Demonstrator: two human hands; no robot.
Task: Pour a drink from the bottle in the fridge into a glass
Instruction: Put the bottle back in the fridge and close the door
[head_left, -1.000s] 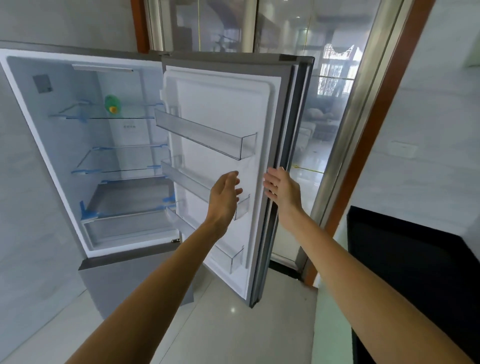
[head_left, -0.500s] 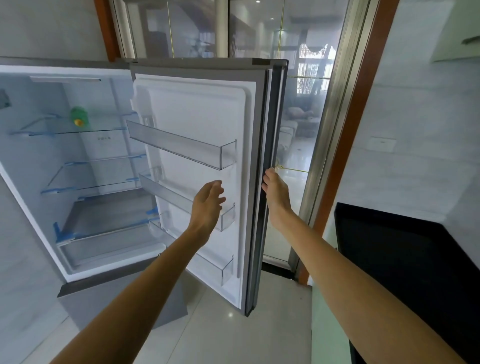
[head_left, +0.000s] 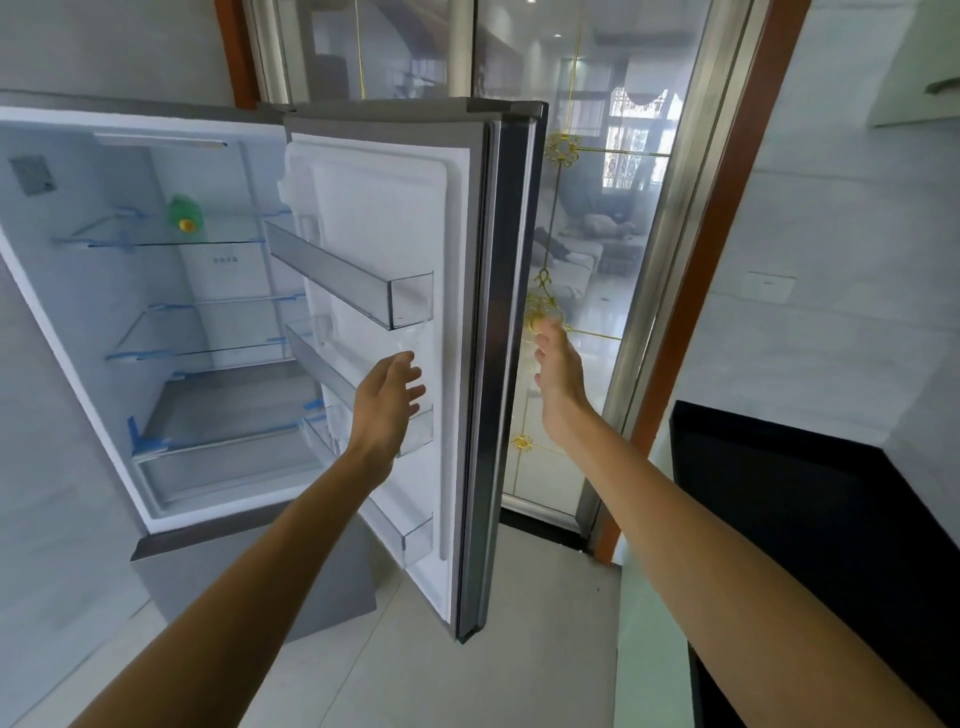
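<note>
One bottle (head_left: 184, 214) on top shelf, well apart from both open grips

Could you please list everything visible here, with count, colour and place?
Fridge: one, white inside, grey outside, left, standing open.
Fridge door: one, white lining, grey edge, centre, swung wide.
Bottle: one, green with an orange cap, lying on the top shelf.
Glass shelves: three, clear with blue tape, inside the fridge.
Door bins: four, clear, on the door lining.
Glass doors: clear with gold trim, behind the fridge.
Counter: one, black, right.
Left hand: open, before the door lining.
Right hand: open, beside the door edge.
</note>
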